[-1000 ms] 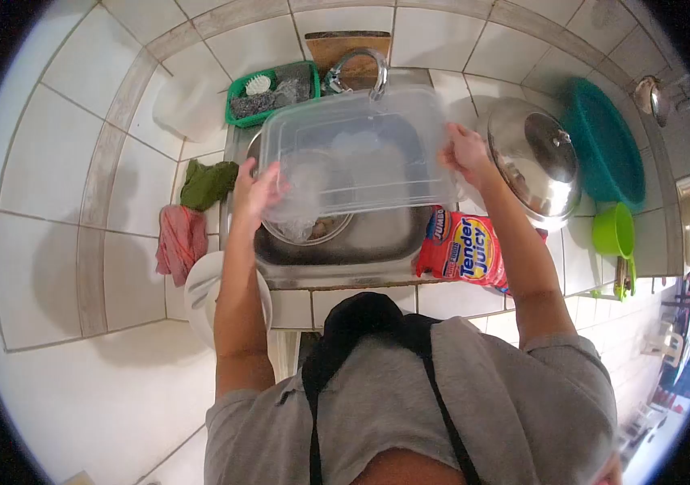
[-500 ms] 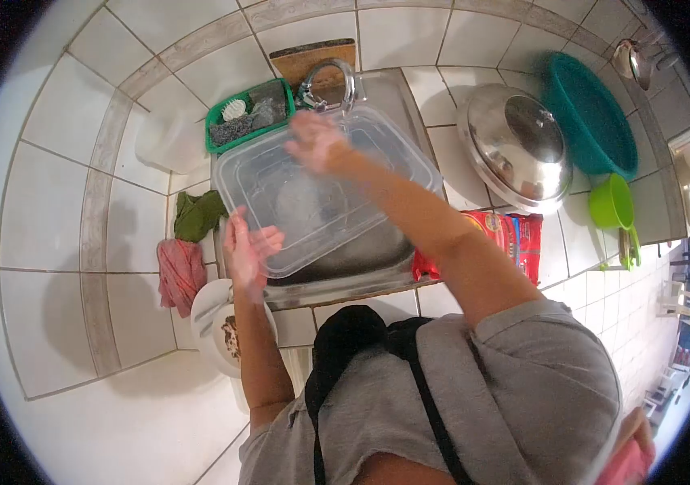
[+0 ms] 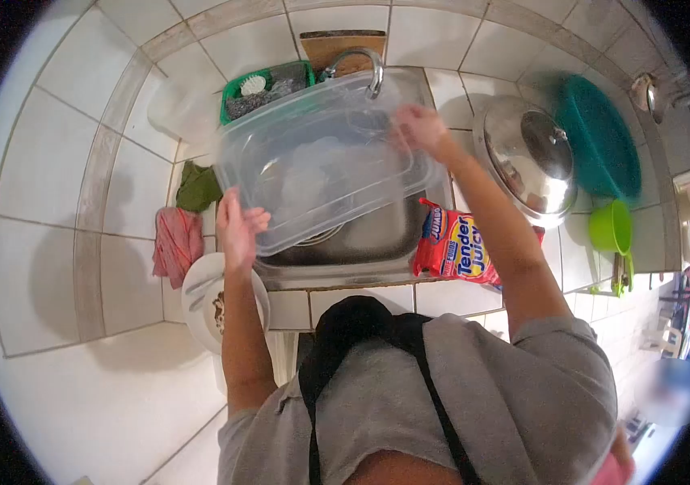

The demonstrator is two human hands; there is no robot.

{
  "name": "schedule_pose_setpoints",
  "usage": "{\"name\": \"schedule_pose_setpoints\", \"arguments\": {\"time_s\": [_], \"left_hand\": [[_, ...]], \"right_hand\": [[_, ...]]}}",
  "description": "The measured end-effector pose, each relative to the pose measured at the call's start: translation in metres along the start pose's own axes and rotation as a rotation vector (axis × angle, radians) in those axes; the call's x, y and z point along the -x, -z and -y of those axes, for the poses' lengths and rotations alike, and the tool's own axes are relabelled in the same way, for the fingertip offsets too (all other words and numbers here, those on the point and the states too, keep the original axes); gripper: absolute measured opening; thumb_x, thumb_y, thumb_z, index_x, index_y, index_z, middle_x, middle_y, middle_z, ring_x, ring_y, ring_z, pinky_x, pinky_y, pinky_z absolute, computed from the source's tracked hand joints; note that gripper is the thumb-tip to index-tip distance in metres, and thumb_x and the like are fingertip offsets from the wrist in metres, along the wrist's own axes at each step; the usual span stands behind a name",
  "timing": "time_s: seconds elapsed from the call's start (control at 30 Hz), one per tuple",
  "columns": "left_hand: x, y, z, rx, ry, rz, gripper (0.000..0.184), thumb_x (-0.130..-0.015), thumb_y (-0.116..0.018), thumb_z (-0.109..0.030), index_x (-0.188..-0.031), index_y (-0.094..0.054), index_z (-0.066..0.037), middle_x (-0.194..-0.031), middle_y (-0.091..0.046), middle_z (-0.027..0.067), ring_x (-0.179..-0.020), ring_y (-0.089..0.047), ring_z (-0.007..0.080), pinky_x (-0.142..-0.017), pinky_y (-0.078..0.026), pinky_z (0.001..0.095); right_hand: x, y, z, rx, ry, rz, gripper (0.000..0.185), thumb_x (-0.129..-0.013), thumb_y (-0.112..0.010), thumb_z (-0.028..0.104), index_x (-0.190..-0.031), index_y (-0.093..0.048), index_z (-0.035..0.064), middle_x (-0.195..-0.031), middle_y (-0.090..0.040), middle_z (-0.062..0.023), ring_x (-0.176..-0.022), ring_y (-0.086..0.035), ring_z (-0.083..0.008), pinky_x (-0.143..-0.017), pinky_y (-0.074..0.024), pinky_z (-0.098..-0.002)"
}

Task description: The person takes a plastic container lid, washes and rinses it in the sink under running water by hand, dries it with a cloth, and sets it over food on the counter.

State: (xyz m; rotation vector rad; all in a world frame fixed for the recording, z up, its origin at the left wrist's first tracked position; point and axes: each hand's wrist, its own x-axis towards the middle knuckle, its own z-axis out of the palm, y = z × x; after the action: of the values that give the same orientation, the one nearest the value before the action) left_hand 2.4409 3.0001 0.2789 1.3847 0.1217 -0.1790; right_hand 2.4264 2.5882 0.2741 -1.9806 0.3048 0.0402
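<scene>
Holding the clear plastic container (image 3: pixel 329 182) over the sink (image 3: pixel 385 242), the left hand (image 3: pixel 239 233) has its fingers gripping the near left corner. The right hand (image 3: pixel 421 129) is at the right end, but it is blurred, so I cannot tell if its fingers close on the rim. The long axis of the container runs slantwise: the left end is nearer to the person (image 3: pixel 418 388), and the right end points away, near the faucet (image 3: pixel 376 74). At the sink's right side lies a red packet (image 3: pixel 452 249)
</scene>
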Motion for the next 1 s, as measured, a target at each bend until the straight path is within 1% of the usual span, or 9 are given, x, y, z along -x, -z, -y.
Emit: {"name": "schedule_pose_setpoints", "arguments": {"time_s": [0.07,0.17,0.37,0.57,0.63,0.67,0.73,0.83,1.0], "left_hand": [[-0.023,-0.009,0.023,-0.083,0.010,-0.055,0.041,-0.097,-0.047,-0.039,-0.122,-0.050,-0.006,-0.077,-0.060,0.0089,-0.057,-0.060,0.0169,-0.049,-0.047,0.0260],[-0.047,-0.036,0.051,-0.132,0.014,-0.053,0.039,-0.095,-0.050,-0.040,-0.108,-0.059,-0.004,-0.078,-0.060,0.0055,-0.056,-0.057,0.0133,-0.048,-0.045,0.0247],[-0.062,-0.117,0.078,-0.061,0.193,0.105,0.034,-0.095,-0.051,-0.038,-0.098,-0.062,-0.005,-0.078,-0.060,0.0026,-0.063,-0.056,0.0107,-0.051,-0.044,0.0257],[-0.060,-0.170,0.077,0.109,0.437,0.443,0.029,-0.095,-0.051,-0.033,-0.099,-0.061,-0.007,-0.086,-0.063,0.0039,-0.077,-0.061,0.0158,-0.067,-0.050,0.0318],[-0.063,-0.177,0.076,0.031,0.473,0.757,0.032,-0.095,-0.050,-0.036,-0.104,-0.059,-0.007,-0.095,-0.063,0.0046,-0.086,-0.061,0.0164,-0.074,-0.051,0.0371],[-0.064,-0.181,0.076,0.033,0.477,0.758,0.032,-0.095,-0.050,-0.036,-0.104,-0.059,-0.007,-0.095,-0.063,0.0046,-0.086,-0.061,0.0164,-0.074,-0.051,0.0371],[-0.054,-0.198,0.057,-0.092,0.541,0.781,0.050,-0.095,-0.046,-0.044,-0.126,-0.050,-0.006,-0.121,-0.057,0.0122,-0.109,-0.056,0.0250,-0.088,-0.048,0.0459],[-0.062,-0.220,0.050,-0.017,0.653,0.827,0.072,-0.092,-0.034,-0.062,-0.134,-0.040,-0.004,-0.134,-0.045,0.0188,-0.123,-0.044,0.0364,-0.094,-0.042,0.0560],[-0.055,-0.238,0.034,0.118,0.784,0.772,0.091,-0.087,-0.020,-0.073,-0.140,-0.029,0.000,-0.140,-0.034,0.0273,-0.131,-0.027,0.0492,-0.101,-0.030,0.0638]], "right_hand": [[0.040,0.028,0.055,-0.510,-0.253,-0.034,0.052,-0.091,-0.058,0.029,-0.128,-0.043,-0.0040,-0.110,-0.058,-0.0240,-0.096,-0.065,-0.0314,-0.073,-0.0559,-0.0394],[0.073,0.062,0.087,-0.513,-0.156,-0.104,0.046,-0.093,-0.055,0.028,-0.126,-0.044,-0.0029,-0.105,-0.061,-0.0218,-0.082,-0.068,-0.0282,-0.066,-0.0569,-0.0352],[0.121,0.108,0.119,-0.353,0.017,-0.244,0.046,-0.094,-0.055,0.029,-0.124,-0.045,-0.0055,-0.096,-0.064,-0.0196,-0.079,-0.068,-0.0263,-0.067,-0.0573,-0.0332],[0.167,0.122,0.154,-0.202,0.075,-0.412,0.041,-0.093,-0.057,0.026,-0.117,-0.051,-0.0073,-0.092,-0.066,-0.0160,-0.075,-0.068,-0.0206,-0.064,-0.0572,-0.0292],[0.180,0.121,0.163,-0.156,0.088,-0.433,0.040,-0.093,-0.057,0.024,-0.117,-0.051,-0.0071,-0.092,-0.066,-0.0155,-0.075,-0.068,-0.0198,-0.064,-0.0571,-0.0287],[0.185,0.120,0.168,-0.112,0.107,-0.451,0.039,-0.093,-0.057,0.023,-0.118,-0.051,-0.0070,-0.092,-0.066,-0.0150,-0.075,-0.068,-0.0190,-0.064,-0.0571,-0.0283],[0.199,0.117,0.180,-0.057,0.116,-0.476,0.038,-0.093,-0.056,0.022,-0.118,-0.051,-0.0062,-0.093,-0.066,-0.0147,-0.076,-0.068,-0.0192,-0.065,-0.0570,-0.0284],[0.215,0.120,0.191,0.022,0.153,-0.491,0.035,-0.094,-0.055,0.019,-0.119,-0.051,-0.0043,-0.095,-0.067,-0.0145,-0.079,-0.068,-0.0196,-0.067,-0.0567,-0.0289],[0.231,0.141,0.175,0.046,0.187,-0.470,0.029,-0.094,-0.053,0.015,-0.118,-0.050,-0.0013,-0.099,-0.067,-0.0151,-0.086,-0.068,-0.0207,-0.073,-0.0558,-0.0304]]}}
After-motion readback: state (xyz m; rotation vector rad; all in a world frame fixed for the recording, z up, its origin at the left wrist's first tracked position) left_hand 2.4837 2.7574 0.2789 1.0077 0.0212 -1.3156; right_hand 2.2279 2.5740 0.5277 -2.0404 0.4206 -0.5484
